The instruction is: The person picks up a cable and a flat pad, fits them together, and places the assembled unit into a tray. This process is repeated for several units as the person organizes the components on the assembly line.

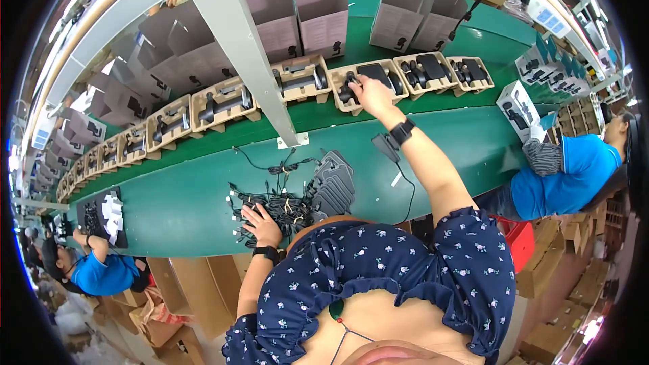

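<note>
My right hand (373, 96) reaches into a molded brown pulp tray (357, 107) on the far side of the bench. Its fingers close at a small black part (347, 90) in the tray's left side; the fingertips partly hide it. A flat black block (373, 73) lies in the same tray. Near the front edge, my left hand (262, 225) rests with fingers spread on a pile of tied black cables (287, 208). Beside that pile lies a fanned stack of dark grey flat pieces (333, 186).
Similar filled trays (208, 113) line the dark green strip, with open boxes (323, 17) behind. A grey post (236, 34) rises between. A black adapter (387, 146) hangs near my right forearm. People in blue work at the right (564, 176) and left (105, 272).
</note>
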